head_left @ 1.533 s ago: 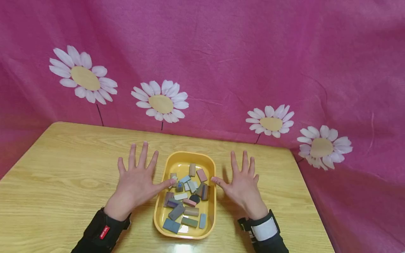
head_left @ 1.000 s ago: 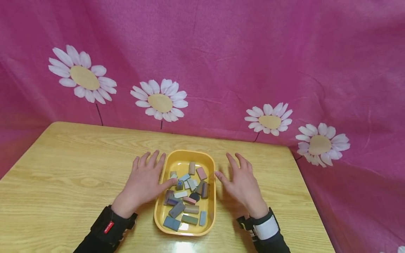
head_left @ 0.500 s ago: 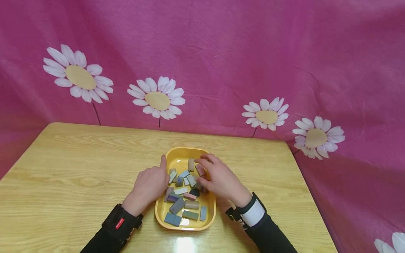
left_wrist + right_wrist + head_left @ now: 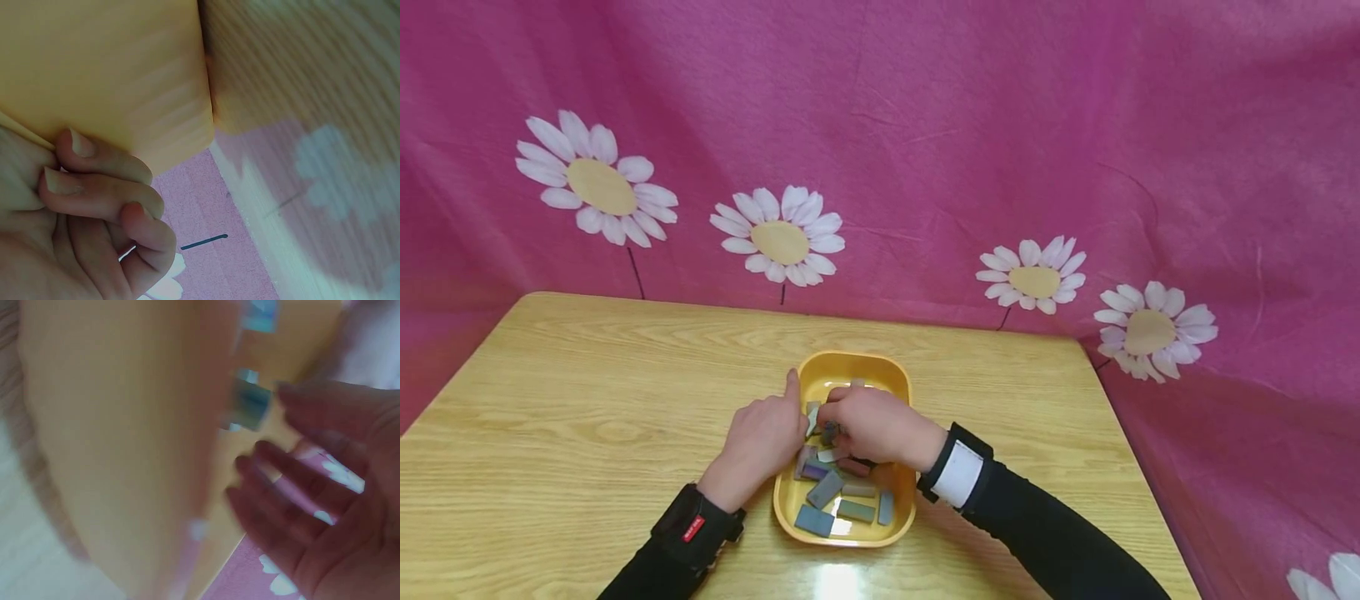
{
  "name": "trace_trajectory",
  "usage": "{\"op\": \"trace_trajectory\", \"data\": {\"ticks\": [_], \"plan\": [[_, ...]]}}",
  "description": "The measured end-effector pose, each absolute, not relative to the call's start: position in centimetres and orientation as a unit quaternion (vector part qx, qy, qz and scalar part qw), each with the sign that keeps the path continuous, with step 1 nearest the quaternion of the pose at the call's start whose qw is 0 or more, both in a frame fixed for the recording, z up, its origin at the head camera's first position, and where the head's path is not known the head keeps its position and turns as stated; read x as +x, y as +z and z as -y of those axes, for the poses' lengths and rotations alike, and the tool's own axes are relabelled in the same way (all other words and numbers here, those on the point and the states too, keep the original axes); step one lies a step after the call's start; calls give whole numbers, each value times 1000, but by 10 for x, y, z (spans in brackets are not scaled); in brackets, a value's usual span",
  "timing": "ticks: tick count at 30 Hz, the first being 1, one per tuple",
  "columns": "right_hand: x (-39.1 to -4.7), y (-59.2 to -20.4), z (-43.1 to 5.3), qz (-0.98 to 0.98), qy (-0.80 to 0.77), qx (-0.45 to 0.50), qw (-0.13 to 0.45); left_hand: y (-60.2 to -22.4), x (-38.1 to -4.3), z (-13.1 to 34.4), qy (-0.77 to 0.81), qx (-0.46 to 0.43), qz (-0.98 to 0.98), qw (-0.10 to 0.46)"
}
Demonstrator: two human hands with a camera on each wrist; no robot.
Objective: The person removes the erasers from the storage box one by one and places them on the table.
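Note:
A yellow plastic tray [image 4: 848,540] of small, dull-coloured rectangular blocks [image 4: 825,489] stands on the wooden table. My left hand [image 4: 760,442] grips the tray's left rim; in the left wrist view its curled fingers [image 4: 103,197] lie against the outer wall. Over the middle of the tray reaches my right hand [image 4: 880,425], covering some blocks. The right wrist view is blurred: the fingers are loosely bent and apart, near a dark block [image 4: 252,403], with nothing seen between them.
The wooden table [image 4: 587,433] extends on both sides of the tray. Behind it hangs a magenta cloth [image 4: 910,125] printed with white daisies. Black bands circle both wrists.
Both hands were spread on either side of the tray. The left hand has moved right and taken hold of the rim; the right hand has moved left over the blocks.

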State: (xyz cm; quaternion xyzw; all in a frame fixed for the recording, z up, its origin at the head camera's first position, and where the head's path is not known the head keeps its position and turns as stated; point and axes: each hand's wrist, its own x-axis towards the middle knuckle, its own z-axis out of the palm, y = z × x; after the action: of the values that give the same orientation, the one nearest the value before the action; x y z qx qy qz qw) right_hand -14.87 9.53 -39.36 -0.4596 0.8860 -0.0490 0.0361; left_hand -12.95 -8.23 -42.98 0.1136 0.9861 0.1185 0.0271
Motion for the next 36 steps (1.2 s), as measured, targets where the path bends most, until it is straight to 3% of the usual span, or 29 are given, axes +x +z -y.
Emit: {"op": "trace_trajectory", "data": {"ticks": [6, 11, 21, 25, 31, 36], "plan": [[-149, -399, -95, -892, -54, -446, 40, -430, -129, 82, 118, 113, -986, 28], [-148, -391, -111, -891, -121, -438, 8, -430, -129, 81, 121, 112, -986, 23], [-139, -368, -195, -913, -221, -337, -61, -430, -129, 80, 118, 103, -987, 32], [-134, -382, -234, -927, -248, -278, -29, -430, -127, 79, 117, 105, -987, 35], [-133, -415, -266, -940, -242, -229, 72, -431, -129, 79, 115, 101, -988, 33], [-138, -428, -276, -943, -238, -222, 72, -430, -128, 80, 116, 101, -987, 35]]}}
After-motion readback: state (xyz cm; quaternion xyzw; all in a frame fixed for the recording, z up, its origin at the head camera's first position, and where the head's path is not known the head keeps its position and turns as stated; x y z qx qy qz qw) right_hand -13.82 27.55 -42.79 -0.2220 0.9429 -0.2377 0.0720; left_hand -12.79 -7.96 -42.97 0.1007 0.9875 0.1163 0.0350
